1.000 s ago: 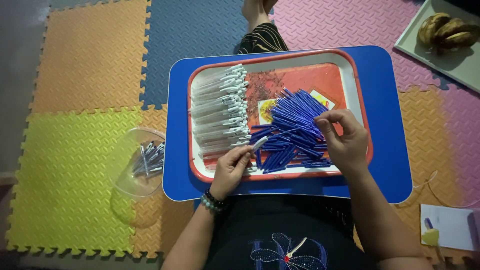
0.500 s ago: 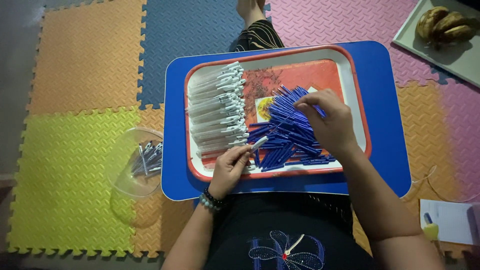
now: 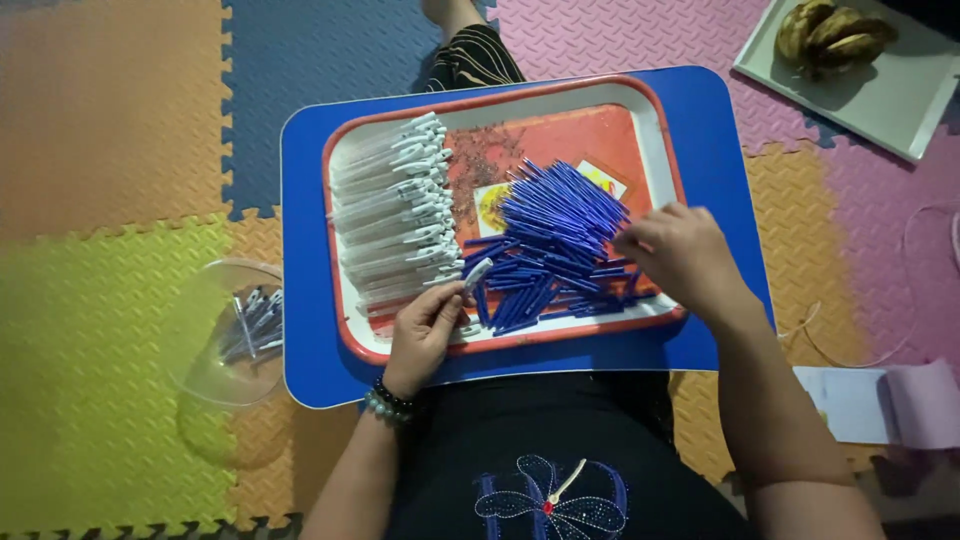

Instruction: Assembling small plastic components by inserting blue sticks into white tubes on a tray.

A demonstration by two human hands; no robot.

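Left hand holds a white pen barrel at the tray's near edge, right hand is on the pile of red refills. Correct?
Not quite: the refills are blue, not red, as the head view shows. The rest holds: the left hand holds a white pen barrel at the near edge of the tray, and the right hand is on the pile.

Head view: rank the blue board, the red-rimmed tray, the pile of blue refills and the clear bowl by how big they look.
1. blue board, widest outline.
2. red-rimmed tray, lying inside the board's edges.
3. and 4. pile of blue refills and clear bowl: they look much alike in spread, so I won't rank them.
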